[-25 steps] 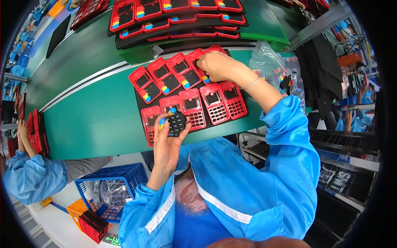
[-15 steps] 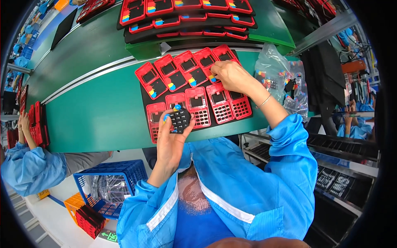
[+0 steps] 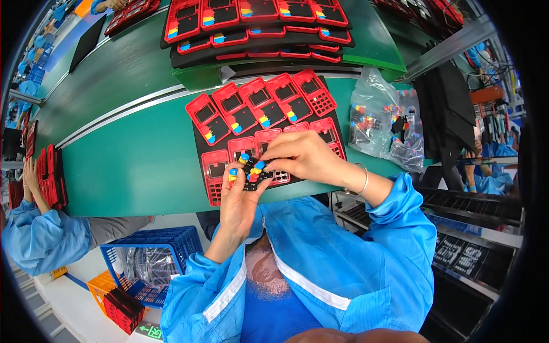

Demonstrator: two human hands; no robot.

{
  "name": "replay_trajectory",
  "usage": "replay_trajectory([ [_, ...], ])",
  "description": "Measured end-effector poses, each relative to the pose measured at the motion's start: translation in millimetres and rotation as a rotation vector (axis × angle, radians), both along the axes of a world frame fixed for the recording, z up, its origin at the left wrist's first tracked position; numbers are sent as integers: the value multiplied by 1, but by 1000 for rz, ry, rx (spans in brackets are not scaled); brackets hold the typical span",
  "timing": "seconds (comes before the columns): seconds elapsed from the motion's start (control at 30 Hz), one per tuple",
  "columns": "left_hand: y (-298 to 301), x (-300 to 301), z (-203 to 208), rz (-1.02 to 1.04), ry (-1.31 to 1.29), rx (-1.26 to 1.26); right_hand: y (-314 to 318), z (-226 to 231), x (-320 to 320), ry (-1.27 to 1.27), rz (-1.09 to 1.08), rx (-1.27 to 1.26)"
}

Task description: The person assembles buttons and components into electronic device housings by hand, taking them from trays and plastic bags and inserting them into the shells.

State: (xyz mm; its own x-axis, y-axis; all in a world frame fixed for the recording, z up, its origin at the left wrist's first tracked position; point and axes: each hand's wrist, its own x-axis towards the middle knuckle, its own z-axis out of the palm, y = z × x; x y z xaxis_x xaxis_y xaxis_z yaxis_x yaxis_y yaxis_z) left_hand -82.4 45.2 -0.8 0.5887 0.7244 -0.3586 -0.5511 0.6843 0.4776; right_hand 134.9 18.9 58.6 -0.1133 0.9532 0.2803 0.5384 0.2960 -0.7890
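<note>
My left hand is closed around several small black keypads with blue, yellow and red keys. Thumb and fingers of my right hand pinch at a keypad of this bunch, and the two hands nearly meet. Beneath them lies a black tray with two rows of red plastic housings. Four back-row housings hold black keypads with yellow and blue ends; the back-right housing shows bare key holes. My right hand hides part of the front row.
A clear plastic bag of keypads lies right of the tray. Stacked trays of red housings stand beyond it. At the left, another person's hand touches red housings. A blue crate stands on the floor.
My right hand has moved from the fourth back-row housing, toward me and left, to the keypads in my left hand. Coloured keys show at that housing's lower end, where my fingers were.
</note>
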Motion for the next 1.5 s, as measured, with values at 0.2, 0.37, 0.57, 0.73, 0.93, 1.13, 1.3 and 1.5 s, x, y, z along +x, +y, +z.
replay_trajectory([
  [0.2, -9, 11, 3, -208, 6, 71, -10, 7, 10, 105, 133, -219],
  [0.37, -3, 8, 5, -227, -40, -17, -8, 26, 56, 203, 55, -230],
  [0.57, -2, 11, 5, -177, 4, -16, -1, -13, 128, -392, -376, 228],
  [0.73, -2, 7, 8, -159, 29, -21, -14, -43, 153, -573, -135, 149],
  [0.93, -2, 6, 5, -147, 41, -5, -12, -26, 151, -650, -115, 153],
  [1.13, -3, 6, 7, -143, 36, -14, -12, -29, 149, -834, -111, 185],
  [1.3, -3, 6, 11, -137, 62, -13, -8, -25, 145, -804, -184, 205],
  [1.5, -4, 7, 7, -150, 61, -14, 9, -40, 148, -722, -214, 146],
])
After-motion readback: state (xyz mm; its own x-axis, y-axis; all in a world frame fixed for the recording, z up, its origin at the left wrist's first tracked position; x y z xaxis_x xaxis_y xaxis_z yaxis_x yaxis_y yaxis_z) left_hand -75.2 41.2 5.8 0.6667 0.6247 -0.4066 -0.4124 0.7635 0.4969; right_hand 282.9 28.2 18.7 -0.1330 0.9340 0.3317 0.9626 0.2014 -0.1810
